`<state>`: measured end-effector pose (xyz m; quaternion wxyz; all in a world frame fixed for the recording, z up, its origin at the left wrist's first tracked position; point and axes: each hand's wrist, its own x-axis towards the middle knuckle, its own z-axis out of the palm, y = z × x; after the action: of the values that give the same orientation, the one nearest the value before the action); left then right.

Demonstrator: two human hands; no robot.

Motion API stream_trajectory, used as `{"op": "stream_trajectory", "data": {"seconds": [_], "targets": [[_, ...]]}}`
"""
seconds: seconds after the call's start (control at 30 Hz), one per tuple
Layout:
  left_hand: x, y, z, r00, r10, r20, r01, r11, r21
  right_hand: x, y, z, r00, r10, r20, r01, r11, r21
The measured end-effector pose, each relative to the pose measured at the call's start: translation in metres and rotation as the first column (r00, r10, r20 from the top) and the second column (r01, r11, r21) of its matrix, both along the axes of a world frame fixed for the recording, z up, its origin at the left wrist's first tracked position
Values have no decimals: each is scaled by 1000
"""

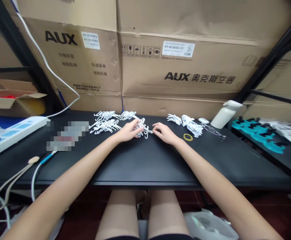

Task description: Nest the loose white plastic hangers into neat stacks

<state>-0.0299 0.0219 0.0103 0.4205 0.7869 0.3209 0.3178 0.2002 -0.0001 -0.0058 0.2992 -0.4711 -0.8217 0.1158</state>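
Small white hooks [145, 133] form a tangled bunch at the middle of the black table. My left hand [130, 131] curls around the bunch from the left, its fingers closed on some of the hooks. From the right, my right hand [164, 132] pinches the tip of a white hook that sticks out of this bunch. More piles of the same hooks [105, 126] lie to the left of my left hand. Beyond my right hand are bundled white hooks [194, 127], with a yellow rubber band [188, 137] just in front of them.
Large cardboard boxes [145, 80] stand behind the table [145, 166]. A white bottle [225, 115] and glasses [216, 132] are at the right, near turquoise parts [257, 133]. A white power strip [15, 135], a cable [36, 173] and a blurred-out flat object [69, 136] lie left.
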Motion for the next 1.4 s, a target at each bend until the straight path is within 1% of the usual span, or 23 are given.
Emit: {"op": "stream_trajectory", "data": {"seconds": [0.1, 0.2, 0.27, 0.33, 0.4, 0.47, 0.53, 0.57, 0.6, 0.67, 0.77, 0.87, 0.93, 1.07, 1.17, 1.33, 1.4], "targets": [[-4, 1, 3, 1000, -6, -22, 6, 1000, -4, 7, 4, 3, 996, -46, -77, 35, 989, -147], [-7, 1, 8, 999, 19, -40, -20, 1000, -21, 22, 6, 9, 995, -10, -103, -17, 965, -262], [-8, 2, 12, 999, 30, -34, -32, 998, -46, 34, 6, 14, 990, -14, -141, -34, 943, -330], [-9, 2, 15, 1000, 25, -11, -26, 996, -85, 45, 7, 16, 969, -66, -240, -41, 909, -415], [-10, 4, 17, 1000, 21, 15, -19, 992, -125, 52, 8, 18, 902, -166, -399, -43, 885, -465], [-11, 5, 19, 1000, 22, 19, -19, 989, -146, 53, 9, 18, 787, -247, -565, -52, 887, -460], [-13, 5, 19, 1000, 7, -18, -9, 989, -148, 50, 11, 17, 684, -270, -677, -63, 904, -424], [-13, 4, 20, 999, 0, -44, -6, 990, -141, 47, 11, 17, 655, -265, -707, -67, 912, -404], [-14, 4, 20, 998, -1, -66, -7, 991, -130, 44, 11, 16, 643, -256, -722, -70, 919, -388], [-14, 2, 22, 996, 16, -90, -26, 994, -105, 36, 10, 15, 651, -233, -723, -73, 928, -365], [-13, -2, 27, 996, 33, -79, -40, 995, -90, 25, 7, 14, 673, -206, -710, -70, 938, -338], [-11, -5, 30, 998, -45, -50, 38, 989, -141, 13, 1, 15, 681, -176, -711, -73, 950, -305], [-9, -8, 30, 996, -93, -12, 89, 980, -176, 5, -4, 17, 686, -149, -712, -85, 955, -282], [-3, -12, 26, 993, -110, 41, 116, 974, -194, -10, -12, 19, 695, -91, -713, -120, 963, -241], [-1, -13, 24, 994, -102, 40, 108, 976, -190, -14, -14, 21, 693, -79, -717, -118, 968, -221], [-1, -12, 26, 994, -82, 65, 93, 978, -189, -8, -12, 23, 652, -137, -746, -10, 982, -189], [-1, -12, 27, 993, -98, 65, 109, 975, -192, -8, -12, 24, 668, -133, -732, -19, 981, -195]]}}
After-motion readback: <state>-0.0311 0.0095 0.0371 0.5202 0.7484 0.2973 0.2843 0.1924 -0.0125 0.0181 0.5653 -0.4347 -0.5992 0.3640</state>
